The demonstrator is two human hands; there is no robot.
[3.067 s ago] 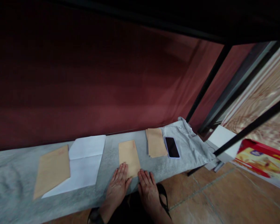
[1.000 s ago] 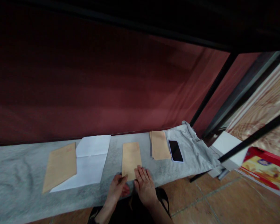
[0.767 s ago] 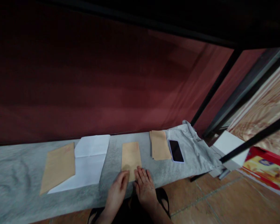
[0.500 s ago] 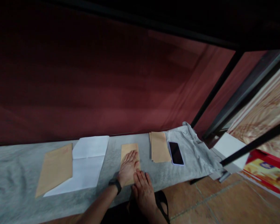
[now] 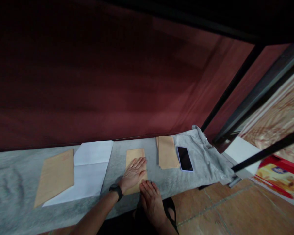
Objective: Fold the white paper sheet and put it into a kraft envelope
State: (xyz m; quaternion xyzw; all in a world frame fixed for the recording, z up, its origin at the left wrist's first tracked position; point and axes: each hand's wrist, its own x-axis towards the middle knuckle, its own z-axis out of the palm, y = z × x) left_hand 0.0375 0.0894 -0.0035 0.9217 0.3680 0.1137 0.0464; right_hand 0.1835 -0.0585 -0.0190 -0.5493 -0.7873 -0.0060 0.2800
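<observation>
Envelope, brown, lay flat mid-worktop. Left hand pressed flat on it, fingers spread apart. Right hand rested at its near edge, fingers open and together. Envelope stack and phone lay to the right; white paper to the left.

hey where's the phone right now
In the head view the phone lies screen-up on the grey cloth, right of centre, just beside the stack of brown envelopes and clear of both hands.
</observation>
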